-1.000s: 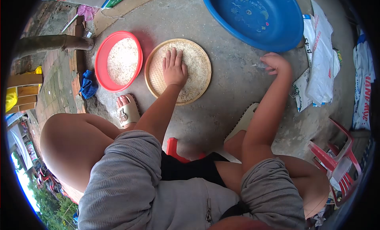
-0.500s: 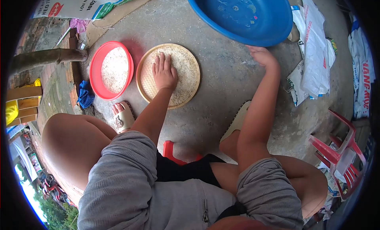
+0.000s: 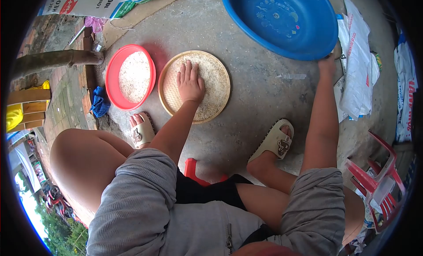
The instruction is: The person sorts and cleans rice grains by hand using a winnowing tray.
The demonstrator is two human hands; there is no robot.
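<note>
My left hand [image 3: 191, 84] lies flat, fingers spread, on pale grains [image 3: 210, 86] in a round woven bamboo tray [image 3: 227, 95]. Part of the weave shows bare at the tray's left. Beside it stands a red plastic basin [image 3: 113, 95] with whitish grains [image 3: 135, 75] inside. My right arm reaches far forward, and my right hand [image 3: 328, 62] is at the near right rim of a large blue basin [image 3: 304, 51]. Its fingers are mostly hidden at the rim, but it appears to grip there. Printed decorations show on the blue basin's bottom.
White plastic sacks [image 3: 358, 58] lie right of the blue basin. A red plastic chair [image 3: 379, 181] is at the right edge. A printed feed sack [image 3: 94, 5] lies upper left, near a wooden post [image 3: 57, 64]. Blue cloth [image 3: 100, 102] rests by the bricks. My sandalled feet flank a red stool [image 3: 190, 169].
My right hand has moved right along the blue basin's rim, and the basin has shifted slightly right and nearer. My left hand stays on the tray. The view has shifted a little.
</note>
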